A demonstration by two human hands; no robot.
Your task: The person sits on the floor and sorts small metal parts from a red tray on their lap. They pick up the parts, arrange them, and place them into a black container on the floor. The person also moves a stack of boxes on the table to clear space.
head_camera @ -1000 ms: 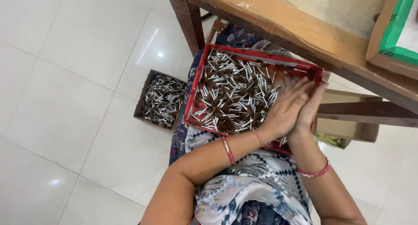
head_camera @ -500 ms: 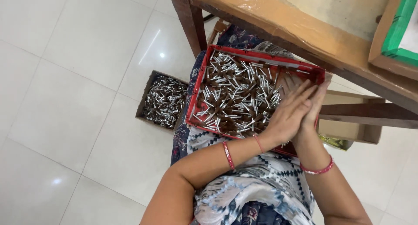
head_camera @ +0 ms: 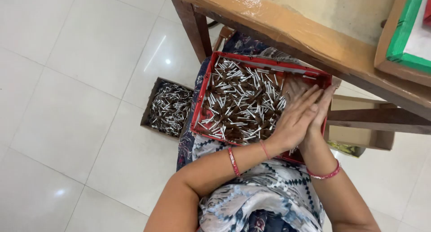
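A red tray (head_camera: 198, 107) rests on my lap, filled with several short brown sticks with silvery ends (head_camera: 238, 102). My left hand (head_camera: 292, 122) and my right hand (head_camera: 322, 110) are pressed flat together, palm to palm, over the tray's right side, fingers stretched out and pointing away from me. Whatever lies between the palms is hidden. A few silvery ends show just under my left wrist. Red bangles circle both wrists.
A small cardboard box (head_camera: 146, 117) of silvery pieces sits on the white tiled floor left of the tray. A wooden table (head_camera: 292, 30) with its leg (head_camera: 195, 28) overhangs the tray's far side. On it lies a green-edged frame (head_camera: 399, 34). Another open cardboard box (head_camera: 359, 135) stands to the right.
My pressed hands have stayed over the tray's right side, shifting only slightly against each other. The tray and the boxes have not moved.
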